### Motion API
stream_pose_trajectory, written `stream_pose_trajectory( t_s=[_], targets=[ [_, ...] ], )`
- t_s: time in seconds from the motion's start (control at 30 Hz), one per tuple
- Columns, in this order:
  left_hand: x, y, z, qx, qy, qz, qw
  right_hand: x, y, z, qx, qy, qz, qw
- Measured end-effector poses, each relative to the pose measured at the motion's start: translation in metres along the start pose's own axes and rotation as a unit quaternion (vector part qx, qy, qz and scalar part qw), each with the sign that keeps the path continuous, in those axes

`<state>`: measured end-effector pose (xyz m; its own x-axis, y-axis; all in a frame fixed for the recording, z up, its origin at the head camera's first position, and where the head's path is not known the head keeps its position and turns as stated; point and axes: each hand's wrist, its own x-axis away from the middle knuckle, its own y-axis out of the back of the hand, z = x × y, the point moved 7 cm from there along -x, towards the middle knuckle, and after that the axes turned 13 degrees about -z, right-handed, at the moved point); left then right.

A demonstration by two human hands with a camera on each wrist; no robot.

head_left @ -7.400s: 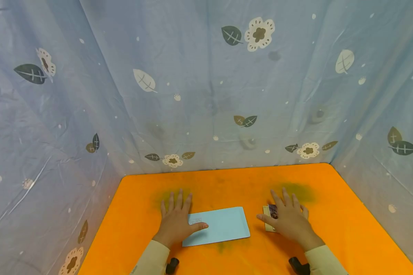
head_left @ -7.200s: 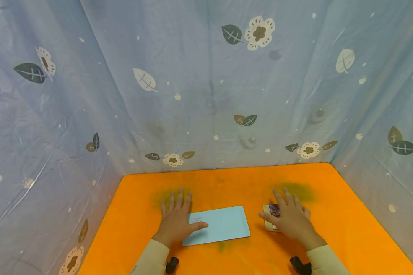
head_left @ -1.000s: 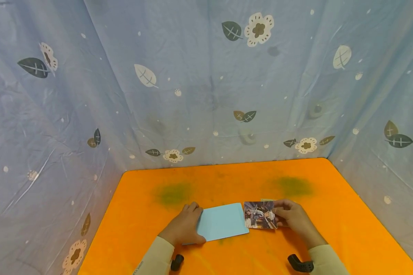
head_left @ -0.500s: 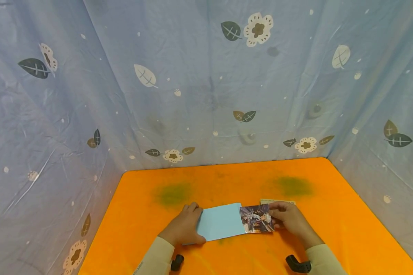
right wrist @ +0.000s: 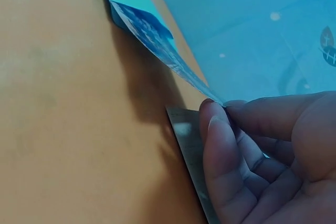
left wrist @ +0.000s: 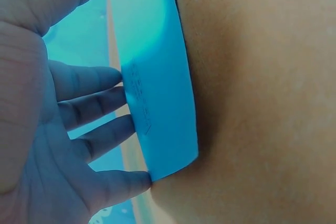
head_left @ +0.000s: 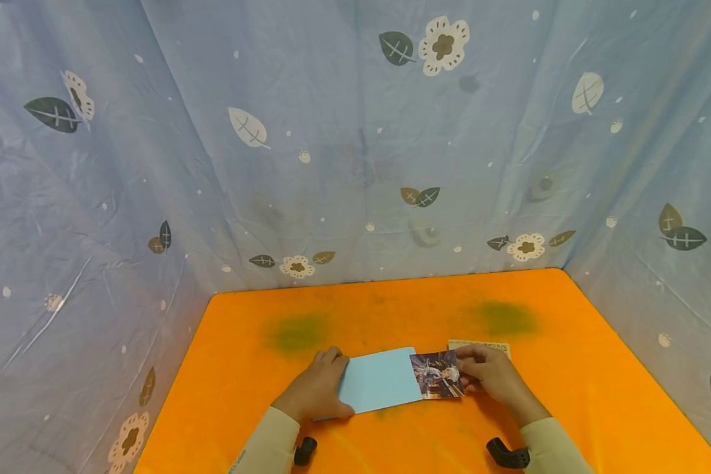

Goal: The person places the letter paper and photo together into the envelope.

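A light blue envelope lies lengthwise near the front of the orange table. My left hand grips its left end, thumb on the near long edge and fingers along the far one; the left wrist view shows fingertips against the envelope beside small printed lines. At the opposite end, my right hand pinches a printed photo card by its right edge between thumb and fingers. In the right wrist view the photo card bends slightly, its far end at the envelope's open mouth, over the blue flap.
Under and behind my right hand lies a tan paper piece, partly covered. The orange table has two greenish stains toward the back. Blue floral curtains stand around its back and sides.
Seconds ago both hands lay spread, over the envelope and the photo card. Over the last second my right hand brought the photo card left to the envelope's mouth; the left hand kept its grip.
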<state>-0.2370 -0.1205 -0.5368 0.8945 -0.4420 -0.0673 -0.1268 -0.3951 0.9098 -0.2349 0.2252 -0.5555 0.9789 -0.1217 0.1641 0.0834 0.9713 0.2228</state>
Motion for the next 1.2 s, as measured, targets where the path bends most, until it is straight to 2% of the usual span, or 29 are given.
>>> stream_pose_trajectory(
  t_s=[0.1, 0.33, 0.63, 0.83, 1.2],
  targets=[
    [0.000, 0.000, 0.000, -0.001, 0.001, 0.000, 1.0000, 0.001, -0.003, 0.001, -0.001, 0.011, -0.003, 1.000],
    [0.001, 0.001, -0.001, -0.002, 0.001, -0.002, 1.0000, 0.004, -0.009, 0.002, 0.015, 0.007, -0.015, 1.000],
    [0.001, 0.002, 0.000, 0.000, -0.001, -0.007, 1.0000, 0.005, -0.016, 0.005, 0.018, 0.006, -0.008, 1.000],
    [0.001, 0.000, 0.001, 0.002, -0.001, -0.005, 1.0000, 0.007, -0.019, 0.010, 0.018, 0.010, 0.003, 1.000],
    [0.000, 0.001, 0.001, 0.010, 0.003, -0.004, 0.9999, 0.010, -0.027, 0.013, 0.005, 0.017, 0.050, 0.999]
  ],
)
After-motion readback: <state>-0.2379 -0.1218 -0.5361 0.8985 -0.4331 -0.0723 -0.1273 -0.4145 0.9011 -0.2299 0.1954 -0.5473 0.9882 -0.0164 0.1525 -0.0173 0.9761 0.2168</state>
